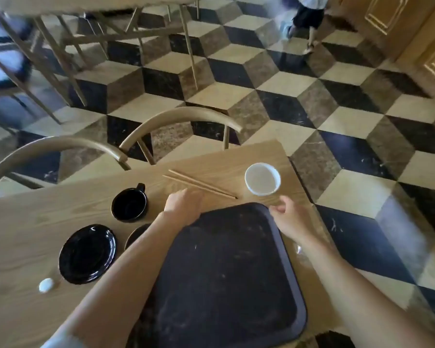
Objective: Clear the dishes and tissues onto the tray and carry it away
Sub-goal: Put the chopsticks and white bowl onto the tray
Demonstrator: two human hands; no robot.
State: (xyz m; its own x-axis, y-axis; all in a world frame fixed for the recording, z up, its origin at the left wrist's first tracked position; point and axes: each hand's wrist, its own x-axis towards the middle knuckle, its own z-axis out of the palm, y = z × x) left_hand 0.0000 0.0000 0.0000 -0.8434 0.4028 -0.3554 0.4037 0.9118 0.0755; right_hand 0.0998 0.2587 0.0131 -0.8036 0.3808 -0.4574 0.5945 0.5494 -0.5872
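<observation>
A dark, scuffed tray (226, 277) lies on the wooden table (30, 229) in front of me, with nothing on it. My left hand (183, 205) rests at the tray's far left corner, fingers curled, just short of a pair of wooden chopsticks (199, 184). My right hand (290, 218) is at the far right corner, fingers loosely bent, holding nothing, just below a white bowl (262, 182). Left of the tray stand a black mug (129, 201), a black plate (87, 253) and a dark bowl (135, 234) partly hidden by my left forearm. A crumpled white tissue (46, 285) lies near the plate.
Two curved wooden chair backs (181, 116) (50, 144) stand against the table's far side. Beyond is a checkered floor (337, 121) and another table with chairs (73, 38). A person's legs (307, 23) are at the far right, near wooden doors.
</observation>
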